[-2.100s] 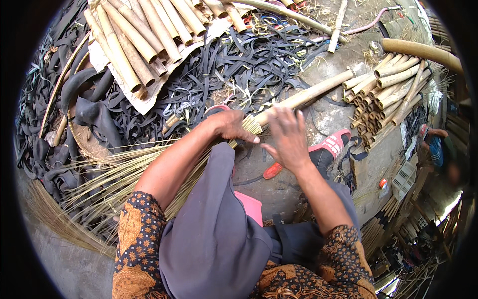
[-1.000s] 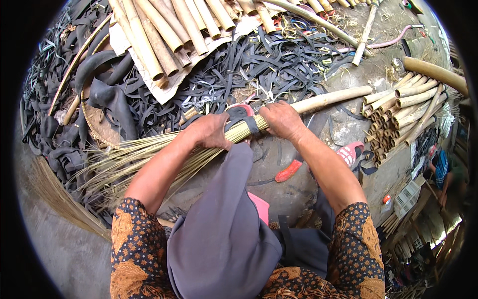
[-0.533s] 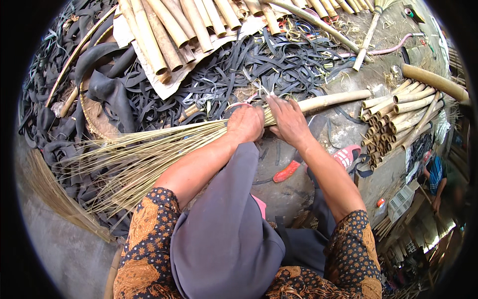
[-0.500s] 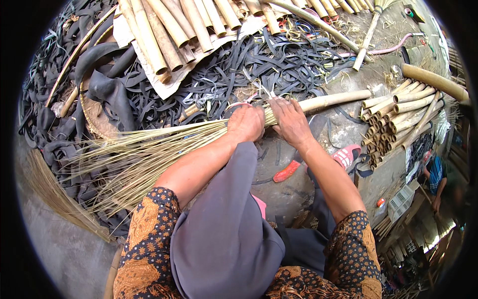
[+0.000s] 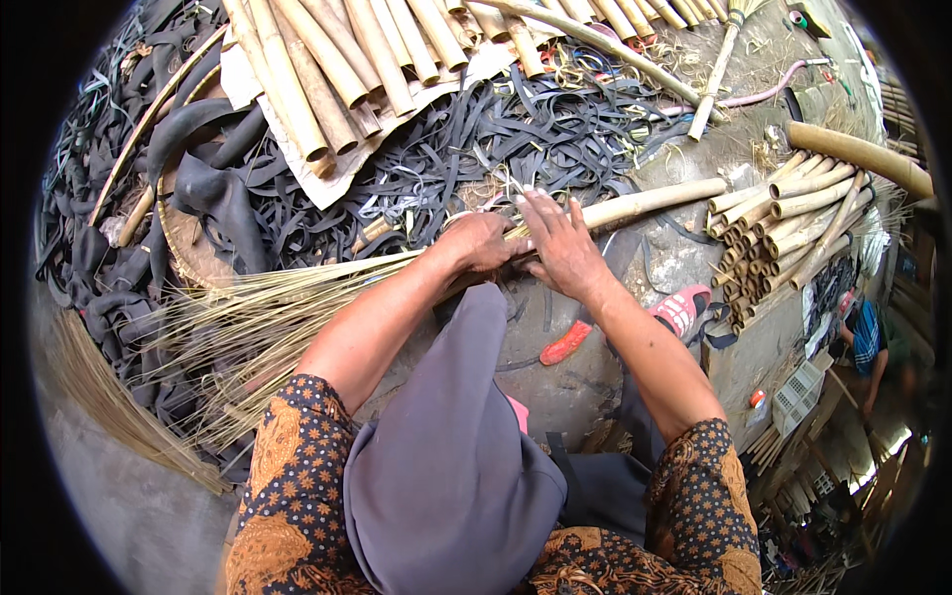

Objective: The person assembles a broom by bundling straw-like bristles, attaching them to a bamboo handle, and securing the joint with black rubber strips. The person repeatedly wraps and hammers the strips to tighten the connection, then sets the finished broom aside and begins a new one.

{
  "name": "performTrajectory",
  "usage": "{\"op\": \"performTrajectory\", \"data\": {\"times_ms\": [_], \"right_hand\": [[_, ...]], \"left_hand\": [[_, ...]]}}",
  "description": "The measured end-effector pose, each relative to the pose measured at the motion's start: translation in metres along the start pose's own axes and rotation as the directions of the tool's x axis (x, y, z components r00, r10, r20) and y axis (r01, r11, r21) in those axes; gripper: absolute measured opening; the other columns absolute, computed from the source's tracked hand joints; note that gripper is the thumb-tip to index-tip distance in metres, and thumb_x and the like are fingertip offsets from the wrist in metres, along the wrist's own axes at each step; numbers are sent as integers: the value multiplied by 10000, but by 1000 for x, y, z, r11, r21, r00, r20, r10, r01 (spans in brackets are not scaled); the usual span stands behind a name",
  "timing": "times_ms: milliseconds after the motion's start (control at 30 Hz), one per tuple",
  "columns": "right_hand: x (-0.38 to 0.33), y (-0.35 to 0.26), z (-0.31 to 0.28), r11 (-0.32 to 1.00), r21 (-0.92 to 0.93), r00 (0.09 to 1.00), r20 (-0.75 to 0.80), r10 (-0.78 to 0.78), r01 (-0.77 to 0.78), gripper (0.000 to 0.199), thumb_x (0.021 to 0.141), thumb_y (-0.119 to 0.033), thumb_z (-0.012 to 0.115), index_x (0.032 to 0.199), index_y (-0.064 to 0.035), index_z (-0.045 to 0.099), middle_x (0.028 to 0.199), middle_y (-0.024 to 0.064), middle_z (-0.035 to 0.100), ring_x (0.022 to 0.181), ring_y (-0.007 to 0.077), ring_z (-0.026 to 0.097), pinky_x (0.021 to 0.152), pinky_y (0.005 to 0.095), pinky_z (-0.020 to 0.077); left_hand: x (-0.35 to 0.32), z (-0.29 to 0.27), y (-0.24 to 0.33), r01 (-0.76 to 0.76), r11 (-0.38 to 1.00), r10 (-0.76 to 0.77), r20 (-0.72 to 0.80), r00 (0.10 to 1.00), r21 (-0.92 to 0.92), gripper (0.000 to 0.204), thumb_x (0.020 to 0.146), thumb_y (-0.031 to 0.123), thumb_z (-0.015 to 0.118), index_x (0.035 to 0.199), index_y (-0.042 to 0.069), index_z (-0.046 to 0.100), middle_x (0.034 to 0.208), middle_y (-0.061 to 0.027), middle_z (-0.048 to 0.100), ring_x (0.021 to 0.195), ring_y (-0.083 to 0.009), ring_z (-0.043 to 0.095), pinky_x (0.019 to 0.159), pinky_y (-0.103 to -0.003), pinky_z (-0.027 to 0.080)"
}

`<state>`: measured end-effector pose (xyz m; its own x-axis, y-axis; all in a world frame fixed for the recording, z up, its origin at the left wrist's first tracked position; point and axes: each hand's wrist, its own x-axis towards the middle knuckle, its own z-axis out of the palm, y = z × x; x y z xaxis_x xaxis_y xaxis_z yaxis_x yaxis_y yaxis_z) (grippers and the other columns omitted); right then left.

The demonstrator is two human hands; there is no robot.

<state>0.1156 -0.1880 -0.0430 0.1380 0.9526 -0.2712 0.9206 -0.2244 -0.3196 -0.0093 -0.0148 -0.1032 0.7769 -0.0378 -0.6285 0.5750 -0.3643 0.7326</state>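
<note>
Cloth, smooth dark grey fabric (image 5: 446, 426): draping across the lower centre. Left hand (image 5: 480, 243), centre: grasping the narrow end of the bundle of thin yellow-green dried stalks (image 5: 268, 302), which is fanning toward the left of the frame. Right hand (image 5: 565, 248), right of centre: resting against that end, fingers extended, not gripping. Long pale bamboo pole (image 5: 654, 201): running toward the upper right from behind the right hand; junction hidden. Step apparently in hand: fitting stalks to pole. Next move probably calling for a firm left hold and right-hand pressure. Flat black rubber strips (image 5: 535, 129), upper centre: lying tangled beyond.
</note>
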Motion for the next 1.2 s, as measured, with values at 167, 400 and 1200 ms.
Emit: {"op": "performTrajectory", "data": {"times_ms": [167, 400, 1200], "right_hand": [[20, -2, 7, 994, -94, 978, 193, 79, -62, 984, 748, -251, 901, 1563, -64, 382, 1502, 133, 576, 1378, 314, 561, 1156, 543, 412], [42, 20, 20, 992, 119, 985, 167, -51, 31, 513, 685, -185, 890, 1062, -91, 555, 943, 155, 721, 972, 385, 700, 881, 500, 496], [34, 15, 19, 998, 53, 996, 69, -48, 45, 526, 670, -167, 870, 1092, -64, 574, 993, 148, 717, 1006, 348, 708, 937, 466, 499]], "left_hand": [[-28, -10, 23, 27, 986, -14, -78, 997, 167, 756, 858, 643, 725, 1274, 13, 683, 1201, -290, 708, 1161, -431, 677, 1009, -502, 526], [-72, -4, 19, 88, 871, 121, -383, 916, 484, 767, 664, 528, 925, 1183, 44, 634, 1115, -156, 695, 1067, -351, 687, 932, -451, 560], [-22, 15, 39, 68, 868, 115, -332, 936, 492, 417, 815, 360, 817, 1047, 42, 677, 1041, -154, 747, 1023, -291, 733, 877, -438, 553]]}}
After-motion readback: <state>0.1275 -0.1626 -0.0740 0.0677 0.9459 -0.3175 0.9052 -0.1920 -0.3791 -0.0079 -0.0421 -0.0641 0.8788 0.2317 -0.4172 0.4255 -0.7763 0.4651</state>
